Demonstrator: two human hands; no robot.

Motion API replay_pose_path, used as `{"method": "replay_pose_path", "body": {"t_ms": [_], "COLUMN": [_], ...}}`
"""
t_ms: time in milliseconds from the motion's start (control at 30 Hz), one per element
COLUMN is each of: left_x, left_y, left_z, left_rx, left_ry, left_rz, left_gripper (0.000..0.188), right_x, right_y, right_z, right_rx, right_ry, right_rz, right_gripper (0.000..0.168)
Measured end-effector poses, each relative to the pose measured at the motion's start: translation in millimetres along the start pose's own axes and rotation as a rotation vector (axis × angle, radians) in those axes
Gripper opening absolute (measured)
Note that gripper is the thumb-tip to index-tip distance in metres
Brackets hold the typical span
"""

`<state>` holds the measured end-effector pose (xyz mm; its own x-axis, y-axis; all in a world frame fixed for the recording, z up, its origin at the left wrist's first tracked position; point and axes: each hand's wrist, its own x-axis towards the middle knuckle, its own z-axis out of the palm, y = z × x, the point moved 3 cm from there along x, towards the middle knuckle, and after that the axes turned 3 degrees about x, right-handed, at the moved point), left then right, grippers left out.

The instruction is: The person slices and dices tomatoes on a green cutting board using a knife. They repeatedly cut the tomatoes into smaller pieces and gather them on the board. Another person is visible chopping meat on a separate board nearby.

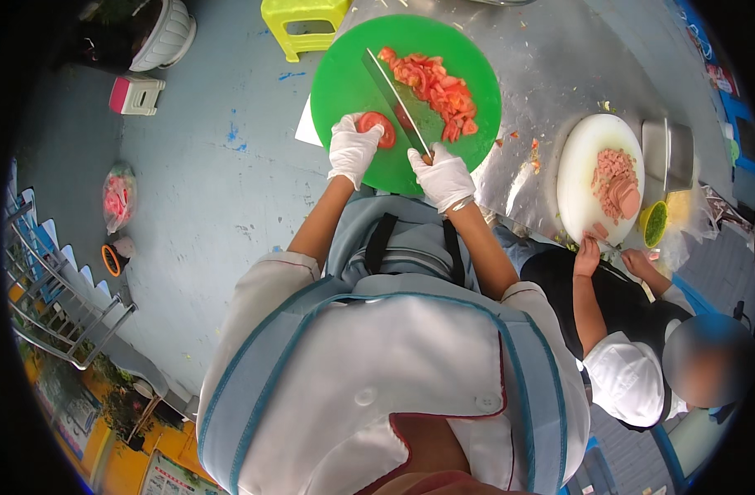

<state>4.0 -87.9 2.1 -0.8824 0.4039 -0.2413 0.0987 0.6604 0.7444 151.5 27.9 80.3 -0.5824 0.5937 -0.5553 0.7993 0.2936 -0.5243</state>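
My left hand [351,148], in a white glove, grips a cut tomato piece [378,129] whose sliced face is turned upward. The gloved right hand [444,174] is closed around the handle of a kitchen knife [397,102]. Its blade points away from me, just right of the held tomato and apart from it. Both hands are over the near part of a round green cutting board [343,68]. On the board's far right side lies a heap of chopped tomato [436,90], with the blade to its left.
A metal table [526,74] carries the board and scattered scraps. To the right, a co-worker's hands [588,253] work at a white cutting board [578,154] with diced pink meat [616,185]. Near it are a metal container [677,154] and a yellow cup [655,224]. A yellow stool [303,38] stands beyond.
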Motion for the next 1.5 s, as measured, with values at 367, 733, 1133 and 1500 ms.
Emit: {"method": "replay_pose_path", "body": {"t_ms": [367,733,1133,1500], "left_x": [-5.1,-33.9,-42.4,-33.1], "left_y": [-30.3,-28.4,-20.6,-19.2], "left_z": [5.8,15.5,25.1,15.4], "left_rx": [-0.303,-0.148,-0.519,-0.609], "left_ry": [-0.021,-0.071,0.117,-0.015], "left_rz": [-0.199,-0.253,-0.273,-0.357], "left_gripper": [0.030,0.046,0.037,0.036], "right_x": [22.1,11.2,8.6,18.3], "right_y": [-14.6,0.5,6.4,2.9], "right_z": [11.4,22.7,51.4,53.4], "right_rx": [-0.031,0.062,0.163,0.155], "right_ry": [-0.087,-0.035,-0.007,-0.093], "right_rz": [0.037,0.068,0.090,0.131], "right_gripper": [0.047,0.045,0.043,0.043]}}
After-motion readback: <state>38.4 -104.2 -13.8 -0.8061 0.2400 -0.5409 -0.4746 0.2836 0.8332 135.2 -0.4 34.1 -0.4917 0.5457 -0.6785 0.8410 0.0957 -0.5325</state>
